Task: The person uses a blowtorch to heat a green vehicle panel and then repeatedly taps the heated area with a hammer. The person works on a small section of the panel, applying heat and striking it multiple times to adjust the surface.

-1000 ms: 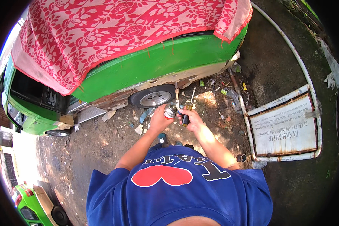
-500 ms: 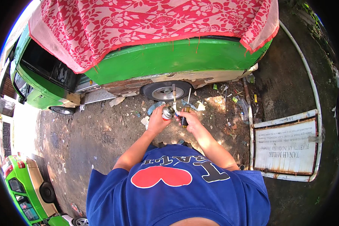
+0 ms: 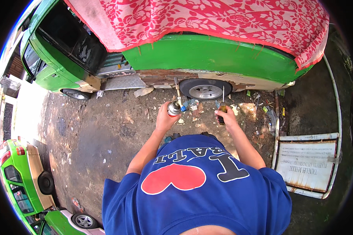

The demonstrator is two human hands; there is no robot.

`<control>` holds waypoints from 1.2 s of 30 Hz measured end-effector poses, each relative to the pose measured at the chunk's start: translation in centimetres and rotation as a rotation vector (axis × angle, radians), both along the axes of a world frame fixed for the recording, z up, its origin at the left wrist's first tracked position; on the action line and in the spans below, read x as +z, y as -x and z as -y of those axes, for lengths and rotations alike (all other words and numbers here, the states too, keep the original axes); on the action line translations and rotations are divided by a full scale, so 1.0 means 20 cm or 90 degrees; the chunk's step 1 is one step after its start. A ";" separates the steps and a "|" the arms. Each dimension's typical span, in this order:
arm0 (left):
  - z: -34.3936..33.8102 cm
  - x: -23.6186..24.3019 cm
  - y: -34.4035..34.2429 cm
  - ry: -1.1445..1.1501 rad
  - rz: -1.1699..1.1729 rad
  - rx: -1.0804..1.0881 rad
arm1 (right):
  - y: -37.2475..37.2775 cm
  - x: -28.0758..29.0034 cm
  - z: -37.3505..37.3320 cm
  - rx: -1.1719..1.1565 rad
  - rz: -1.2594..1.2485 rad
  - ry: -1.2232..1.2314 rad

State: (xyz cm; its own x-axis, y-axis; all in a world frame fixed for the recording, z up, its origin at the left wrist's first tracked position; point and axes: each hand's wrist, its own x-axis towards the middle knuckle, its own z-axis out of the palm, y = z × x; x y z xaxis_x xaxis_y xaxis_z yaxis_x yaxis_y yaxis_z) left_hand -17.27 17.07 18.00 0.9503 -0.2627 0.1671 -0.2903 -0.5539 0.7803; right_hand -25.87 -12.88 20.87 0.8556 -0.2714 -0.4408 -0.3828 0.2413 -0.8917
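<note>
Gas torch (image 3: 179, 97), prob. rigid, lightish & slick, best held by its can (image 3: 173, 109), juts toward a green van (image 3: 208, 55), fingers of L hand (image 3: 164, 120) clamped round it, those of R hand (image 3: 228, 117) round a screwdriver (image 3: 222, 107).

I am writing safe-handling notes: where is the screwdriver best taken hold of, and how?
Probably hold the screwdriver by its thick handle, coming from the person's side, as the right hand does. Its thin shaft points away toward the green van, so the handle lies nearer and offers more to grip.
</note>
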 end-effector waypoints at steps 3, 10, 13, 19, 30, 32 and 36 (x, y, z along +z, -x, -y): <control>-0.29 0.00 -0.09 0.009 0.004 0.048 | -0.13 -0.01 -0.25 0.005 -0.004 -0.021; -0.82 -0.07 -0.24 0.046 -0.007 0.199 | -0.56 -0.01 -0.73 0.122 -0.011 -0.050; -0.98 -0.12 -0.28 0.029 0.006 0.267 | -0.77 -0.05 -0.90 0.198 -0.013 -0.046; -1.33 -0.15 -0.54 0.033 0.045 0.350 | -1.24 -0.09 -1.26 0.277 -0.037 -0.093; -1.89 -0.23 -1.31 0.125 0.028 0.414 | -2.27 -0.21 -1.89 0.461 -0.021 -0.028; -1.94 -0.23 -1.45 0.125 0.045 0.413 | -2.42 -0.22 -1.96 0.471 -0.025 0.009; -2.08 -0.29 -1.72 0.096 0.027 0.402 | -2.63 -0.23 -2.08 0.454 -0.035 0.068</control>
State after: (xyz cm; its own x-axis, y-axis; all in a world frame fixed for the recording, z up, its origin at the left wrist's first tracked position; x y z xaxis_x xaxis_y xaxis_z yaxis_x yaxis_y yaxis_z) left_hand 17.16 58.71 12.13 0.9059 0.3739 0.1990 0.0233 -0.5132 0.8580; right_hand 26.68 28.63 16.28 0.8182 0.3005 -0.4902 -0.4591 -0.1717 -0.8716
